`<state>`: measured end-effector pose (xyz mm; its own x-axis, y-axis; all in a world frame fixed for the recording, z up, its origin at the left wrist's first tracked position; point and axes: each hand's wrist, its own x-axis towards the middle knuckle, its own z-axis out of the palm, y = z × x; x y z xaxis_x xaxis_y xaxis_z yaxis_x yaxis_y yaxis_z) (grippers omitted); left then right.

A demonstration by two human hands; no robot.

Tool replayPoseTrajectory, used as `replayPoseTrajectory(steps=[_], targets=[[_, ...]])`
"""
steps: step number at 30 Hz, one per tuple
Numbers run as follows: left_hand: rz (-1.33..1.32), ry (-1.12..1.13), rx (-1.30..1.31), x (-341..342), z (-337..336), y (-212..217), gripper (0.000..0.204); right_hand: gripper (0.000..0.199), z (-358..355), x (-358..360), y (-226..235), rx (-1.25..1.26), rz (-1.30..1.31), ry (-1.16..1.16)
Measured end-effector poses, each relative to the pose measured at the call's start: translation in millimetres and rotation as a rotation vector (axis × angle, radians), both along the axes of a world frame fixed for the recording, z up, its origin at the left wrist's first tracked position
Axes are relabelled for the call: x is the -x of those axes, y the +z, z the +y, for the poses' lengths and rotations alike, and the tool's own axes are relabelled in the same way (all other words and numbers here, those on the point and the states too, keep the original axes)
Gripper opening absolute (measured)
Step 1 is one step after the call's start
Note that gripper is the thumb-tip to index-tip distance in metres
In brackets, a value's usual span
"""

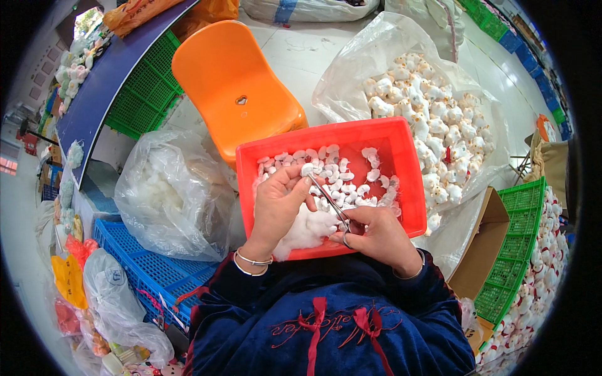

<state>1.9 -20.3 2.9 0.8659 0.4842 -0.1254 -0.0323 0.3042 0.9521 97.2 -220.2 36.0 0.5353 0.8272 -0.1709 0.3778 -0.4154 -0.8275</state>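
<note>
Between the thumb and fingers of my left hand is a small white plush piece, closed in a pinch. My right hand grips scissor-handled metal forceps, fingers at the loops. Their tip reaches the plush piece, though my left fingers partly hide the contact. Both hands are over a red plastic tub, in front of me. Many small curved white plush pieces lie spread in it. A tuft of white fibre stuffing sits at the tub's near side, beneath and between my hands.
An orange chair stands behind the tub. At left are a clear bag of stuffing and a blue crate. To the right, a large clear bag holds white plush shapes, near a cardboard box and green crate.
</note>
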Motion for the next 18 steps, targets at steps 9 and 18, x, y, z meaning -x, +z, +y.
replayPoseTrajectory(steps=[9,18], targets=[[-0.062,-0.034,-0.054,1.7,0.8,-15.6,0.018,0.03,10.9,17.3,-14.3,-0.096,0.061,-0.083],[0.053,-0.071,0.006,5.4,20.6,5.6,0.023,0.037,7.7,6.6,-12.9,-0.087,-0.266,-0.045]])
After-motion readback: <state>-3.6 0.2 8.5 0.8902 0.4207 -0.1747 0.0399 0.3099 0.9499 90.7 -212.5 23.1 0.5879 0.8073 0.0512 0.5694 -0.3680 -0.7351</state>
